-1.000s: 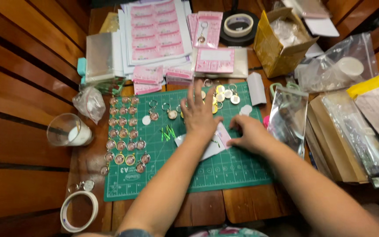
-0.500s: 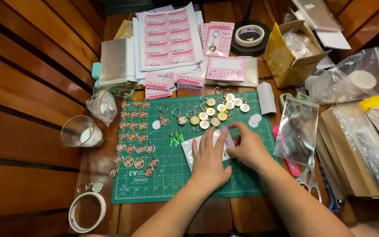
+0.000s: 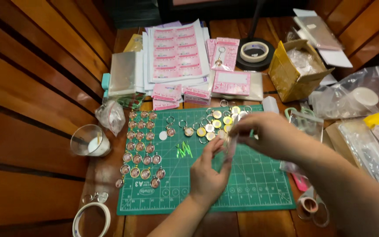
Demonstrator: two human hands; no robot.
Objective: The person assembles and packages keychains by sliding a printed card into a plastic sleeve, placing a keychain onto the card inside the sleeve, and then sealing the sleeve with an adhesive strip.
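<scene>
Both hands have lifted off the green cutting mat (image 3: 251, 184) since half a second ago, and the small clear sleeve (image 3: 231, 147) now hangs above it, pinched between left hand (image 3: 209, 173) and right hand (image 3: 266, 134), each grip closed on it. Roughly twenty pink-faced keychains (image 3: 140, 151) lie in rows at left; about ten yellow keychains (image 3: 218, 123) wait loose, seemingly unpacked.

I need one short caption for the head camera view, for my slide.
Both hands, left hand and right hand, hold a small clear packet over a green cutting mat beside rows of round keychains.
</scene>
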